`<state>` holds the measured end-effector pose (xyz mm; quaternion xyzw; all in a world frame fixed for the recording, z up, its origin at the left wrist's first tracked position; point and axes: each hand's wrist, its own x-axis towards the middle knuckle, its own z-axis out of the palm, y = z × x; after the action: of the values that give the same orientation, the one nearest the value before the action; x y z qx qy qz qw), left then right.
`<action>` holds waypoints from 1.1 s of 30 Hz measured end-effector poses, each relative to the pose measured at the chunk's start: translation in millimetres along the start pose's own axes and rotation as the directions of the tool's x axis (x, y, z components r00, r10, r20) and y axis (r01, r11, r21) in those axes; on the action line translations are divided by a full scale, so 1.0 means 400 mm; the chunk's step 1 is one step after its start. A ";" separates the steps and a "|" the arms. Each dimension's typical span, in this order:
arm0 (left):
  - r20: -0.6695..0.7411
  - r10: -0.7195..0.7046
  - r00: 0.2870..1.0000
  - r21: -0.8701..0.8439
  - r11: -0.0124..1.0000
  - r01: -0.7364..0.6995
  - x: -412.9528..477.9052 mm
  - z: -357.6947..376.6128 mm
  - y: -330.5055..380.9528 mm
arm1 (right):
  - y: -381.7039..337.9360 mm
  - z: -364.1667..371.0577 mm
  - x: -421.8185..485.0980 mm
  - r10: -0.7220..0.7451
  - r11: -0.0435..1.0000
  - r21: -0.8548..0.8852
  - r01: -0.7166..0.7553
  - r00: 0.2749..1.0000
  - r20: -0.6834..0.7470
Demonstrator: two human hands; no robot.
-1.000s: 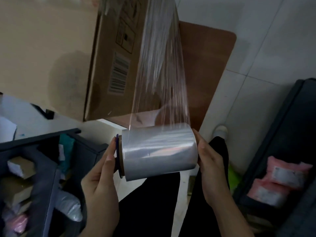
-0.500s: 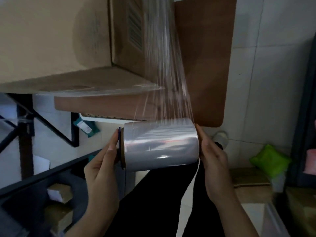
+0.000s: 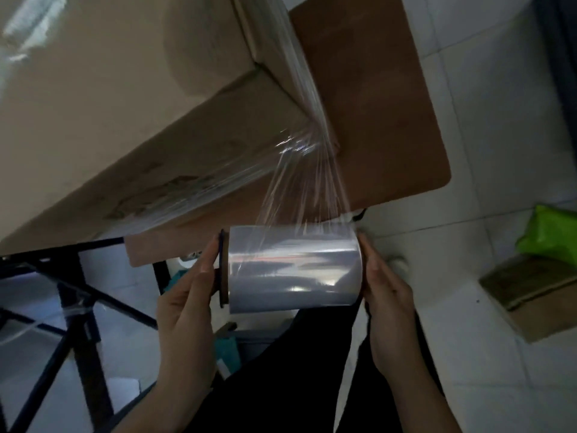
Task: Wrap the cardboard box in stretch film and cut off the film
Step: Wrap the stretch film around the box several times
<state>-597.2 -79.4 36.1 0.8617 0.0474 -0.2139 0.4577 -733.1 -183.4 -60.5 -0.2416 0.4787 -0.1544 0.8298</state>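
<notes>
A large cardboard box (image 3: 125, 120) fills the upper left, lying on a brown table (image 3: 374, 104). Clear stretch film (image 3: 299, 195) runs from the box's near right corner, where it bunches, down to the film roll (image 3: 293, 267). More film covers the box's near lower edge. The roll lies level below the table edge, held between my two hands. My left hand (image 3: 187, 307) presses straight fingers against the flanged left end. My right hand (image 3: 390, 301) presses straight fingers on the right end. Both thumbs are hidden.
The table's black metal frame (image 3: 78, 307) crosses the lower left. On the white tiled floor at right lie a green bag (image 3: 549, 232) and a small cardboard box (image 3: 537, 295). My dark trousers (image 3: 281, 385) fill the bottom centre.
The roll has passed from the box's labelled side round its near corner, and the film now fans out from that corner. Both hands keep the same hold on the roll's ends.
</notes>
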 end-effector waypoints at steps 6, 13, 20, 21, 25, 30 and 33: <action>0.103 0.086 0.991 0.031 0.995 -0.090 0.046 -0.063 -0.022 | 0.083 0.049 -0.022 -0.042 0.995 0.093 0.042 0.999 -0.001; 0.228 0.085 0.970 0.158 0.980 -0.123 0.161 -0.150 -0.053 | 0.168 0.134 -0.054 -0.107 0.986 0.111 0.123 0.985 -0.137; 0.417 0.108 0.903 0.170 0.966 -0.195 0.281 -0.281 -0.052 | 0.332 0.291 -0.082 -0.170 0.950 0.204 0.238 0.937 -0.304; 0.446 0.107 0.889 0.156 0.968 -0.195 0.288 -0.297 -0.052 | 0.350 0.310 -0.089 -0.161 0.940 0.242 0.241 0.938 -0.307; 0.469 0.229 0.853 0.102 0.945 -0.310 0.297 -0.361 -0.079 | 0.427 0.362 -0.110 -0.162 0.904 0.339 0.259 0.944 -0.288; 0.567 0.279 0.775 0.050 0.928 -0.370 0.338 -0.446 -0.118 | 0.535 0.422 -0.142 -0.251 0.856 0.358 0.374 0.905 -0.344; 0.622 0.249 0.743 0.061 0.930 -0.362 0.384 -0.498 -0.140 | 0.602 0.477 -0.156 -0.277 0.834 0.341 0.433 0.864 -0.420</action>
<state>-409.1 96.6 27.3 0.7810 -0.2626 -0.4026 0.3988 -592.2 96.5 -66.6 -0.1097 0.5201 -0.4494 0.7180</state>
